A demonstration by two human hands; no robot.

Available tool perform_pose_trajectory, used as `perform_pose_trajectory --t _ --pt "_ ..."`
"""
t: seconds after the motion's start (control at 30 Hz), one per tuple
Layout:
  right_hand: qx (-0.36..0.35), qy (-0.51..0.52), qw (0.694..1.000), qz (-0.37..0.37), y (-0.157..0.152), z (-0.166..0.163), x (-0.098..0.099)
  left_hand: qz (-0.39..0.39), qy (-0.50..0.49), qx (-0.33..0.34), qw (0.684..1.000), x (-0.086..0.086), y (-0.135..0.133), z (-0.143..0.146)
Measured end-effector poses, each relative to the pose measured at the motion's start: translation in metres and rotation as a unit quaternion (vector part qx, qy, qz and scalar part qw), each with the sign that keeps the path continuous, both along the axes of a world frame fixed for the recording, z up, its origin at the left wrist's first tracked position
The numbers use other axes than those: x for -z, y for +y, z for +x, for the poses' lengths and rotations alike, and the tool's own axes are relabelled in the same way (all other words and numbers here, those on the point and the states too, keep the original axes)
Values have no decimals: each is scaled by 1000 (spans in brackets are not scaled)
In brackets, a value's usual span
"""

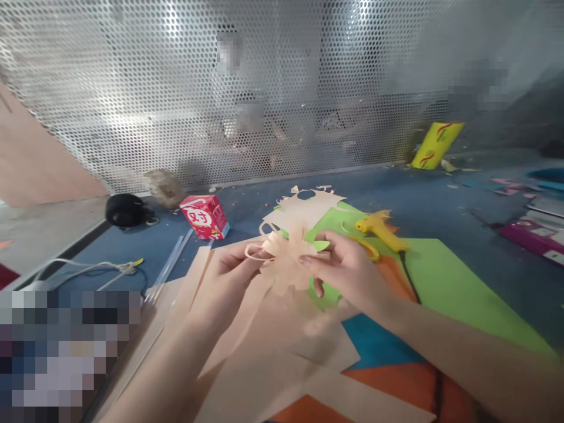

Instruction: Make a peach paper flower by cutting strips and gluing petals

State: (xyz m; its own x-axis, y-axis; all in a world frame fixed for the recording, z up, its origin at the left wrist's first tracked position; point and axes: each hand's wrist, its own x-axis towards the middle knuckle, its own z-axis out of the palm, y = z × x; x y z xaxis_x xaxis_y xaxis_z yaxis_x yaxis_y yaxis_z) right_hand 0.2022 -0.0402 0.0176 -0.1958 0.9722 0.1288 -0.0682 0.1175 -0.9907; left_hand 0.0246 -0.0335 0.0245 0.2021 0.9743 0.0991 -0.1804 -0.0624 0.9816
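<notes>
A pale peach paper flower [288,267] with fringed, cut petals is held up between my two hands. Thin curled paper strips stick out on its left side, and green paper leaves [318,244] show at its upper right. My left hand [231,276] pinches the flower's left edge by a curled strip. The thumb of my right hand [352,273] presses on the flower's right side, its other fingers partly behind it. Beneath lie peach paper sheets [282,364]. Just beyond the flower is a cut peach sheet [308,207] with a round hole.
A yellow glue gun [385,232] with a black cord lies right on green paper [449,288], near orange and blue sheets. At left are a pink-red box [205,216], clear glue sticks [170,264] and a white cable [97,265]. A perforated metal panel [282,76] closes the back.
</notes>
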Motion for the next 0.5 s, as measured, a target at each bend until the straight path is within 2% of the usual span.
perform_pose_trajectory --t 0.27,0.4,0.5 --pt "2 -18 1000 8 4 3 2 -66 -18 -8 998 -1 4 1" --pt "-28 -15 999 16 2 3 1 -52 11 16 998 -2 4 -1" --pt "-32 -18 999 4 0 2 -2 -48 26 -14 998 0 6 -4"
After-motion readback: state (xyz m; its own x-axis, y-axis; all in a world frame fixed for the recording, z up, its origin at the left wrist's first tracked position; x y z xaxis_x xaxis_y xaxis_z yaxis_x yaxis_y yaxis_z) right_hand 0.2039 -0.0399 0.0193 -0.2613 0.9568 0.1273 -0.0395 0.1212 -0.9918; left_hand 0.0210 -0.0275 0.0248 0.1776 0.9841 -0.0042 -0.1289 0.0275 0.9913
